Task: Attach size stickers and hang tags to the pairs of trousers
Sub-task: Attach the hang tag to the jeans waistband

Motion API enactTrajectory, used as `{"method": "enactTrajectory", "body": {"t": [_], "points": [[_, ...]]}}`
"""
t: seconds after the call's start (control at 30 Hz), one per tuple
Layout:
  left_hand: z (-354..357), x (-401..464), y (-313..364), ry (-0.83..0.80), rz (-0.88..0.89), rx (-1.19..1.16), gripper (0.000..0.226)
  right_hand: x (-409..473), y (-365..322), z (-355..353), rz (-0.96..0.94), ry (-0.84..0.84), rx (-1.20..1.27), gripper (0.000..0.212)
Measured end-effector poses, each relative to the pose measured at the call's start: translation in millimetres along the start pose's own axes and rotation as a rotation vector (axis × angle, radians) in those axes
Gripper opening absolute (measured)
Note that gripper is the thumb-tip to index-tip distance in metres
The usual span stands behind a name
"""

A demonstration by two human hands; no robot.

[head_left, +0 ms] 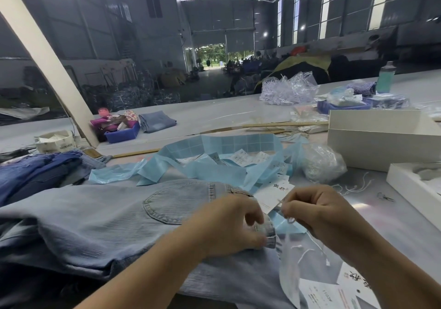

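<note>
Spanning a warehouse hall, grey table [214, 115], pale trousers [100, 215], blue sticker backing [214, 170]

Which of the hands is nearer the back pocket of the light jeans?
Left. The left hand grips the waistband just right of the back pocket; the right hand pinches the tag string farther right, off the jeans.

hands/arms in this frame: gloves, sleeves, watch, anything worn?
Nothing worn that shows. The left hand and right hand are bare, with no gloves, rings or finger tape visible. Both forearms are bare down to the bottom edge of the frame, with no sleeve cuff, watch or wristband in view.
</note>
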State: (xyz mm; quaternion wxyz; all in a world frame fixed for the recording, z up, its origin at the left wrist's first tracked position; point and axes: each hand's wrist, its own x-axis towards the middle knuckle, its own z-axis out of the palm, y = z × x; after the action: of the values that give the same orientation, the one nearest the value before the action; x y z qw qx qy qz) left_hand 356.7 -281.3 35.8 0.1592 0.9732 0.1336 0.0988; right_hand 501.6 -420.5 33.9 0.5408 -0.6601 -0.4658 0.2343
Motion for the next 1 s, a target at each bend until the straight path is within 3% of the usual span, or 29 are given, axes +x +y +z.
{"method": "enactTrajectory", "body": {"t": [0.13,0.33,0.43,0.5,0.63,0.77,1.0], "points": [[16,-1,6,0.075,0.176,0.452,0.024,0,-1,1,0.010,-0.024,-0.125,0.025],[17,-2,15,0.138,0.209,0.601,0.014,1,-1,10,0.102,-0.101,-0.144,0.030],[16,0,13,0.323,0.159,0.428,0.022,0,-1,13,0.132,-0.175,-0.159,0.020],[8,2,14,0.423,0.036,0.231,0.017,0,1,13,0.133,-0.206,-0.150,0.023],[-4,7,7,0.316,-0.162,-0.092,0.013,0,6,26,-0.027,-0.040,-0.158,0.019],[-6,5,3,0.220,-0.205,-0.285,0.014,1,15,48,-0.172,0.198,-0.232,0.024],[-2,-1,-4,0.189,-0.237,-0.628,0.020,2,19,61,-0.243,0.338,-0.338,0.029]]}}
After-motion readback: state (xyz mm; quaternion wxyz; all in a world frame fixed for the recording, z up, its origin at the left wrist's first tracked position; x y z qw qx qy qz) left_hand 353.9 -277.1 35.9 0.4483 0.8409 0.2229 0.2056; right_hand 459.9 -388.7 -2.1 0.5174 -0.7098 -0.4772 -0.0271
